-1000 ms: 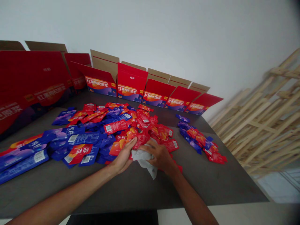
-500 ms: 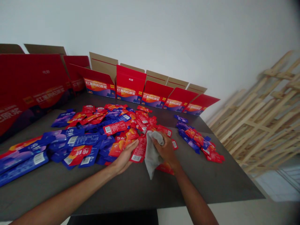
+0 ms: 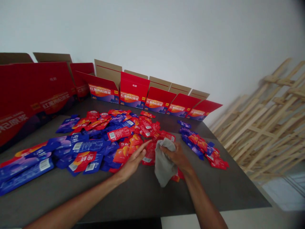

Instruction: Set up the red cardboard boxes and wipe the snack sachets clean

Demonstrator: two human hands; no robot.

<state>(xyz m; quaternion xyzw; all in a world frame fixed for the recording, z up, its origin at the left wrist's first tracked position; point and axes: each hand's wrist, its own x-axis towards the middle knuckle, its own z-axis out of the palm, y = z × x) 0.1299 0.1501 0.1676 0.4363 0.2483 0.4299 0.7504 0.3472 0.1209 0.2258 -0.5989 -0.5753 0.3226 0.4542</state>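
Observation:
My right hand (image 3: 179, 156) is closed round a crumpled grey cloth (image 3: 165, 165), which hangs toward the tabletop. Just left of the cloth is a red sachet (image 3: 149, 154) with a barcode at its lower end; the cloth overlaps its right edge. My left hand (image 3: 132, 163) has its fingers stretched out and thumb apart, with the fingertips at the sachet's left edge. Whether they touch it is hard to see. Another red sachet (image 3: 176, 176) lies partly hidden beneath my right hand and the cloth. A heap of red and blue sachets (image 3: 119, 133) spreads beyond and left of my hands.
Open red cartons (image 3: 134, 90) stand in a row along the wall, with a bigger red carton (image 3: 33, 95) at left. A smaller group of sachets (image 3: 201, 143) lies on the dark table (image 3: 214, 190) at right. Wooden slatted frames (image 3: 267, 127) lean beyond the table's right edge.
My left hand has loosened from the red sachet, its fingers now straighter. My right hand and the cloth have shifted slightly right and down. The view has tilted up a little.

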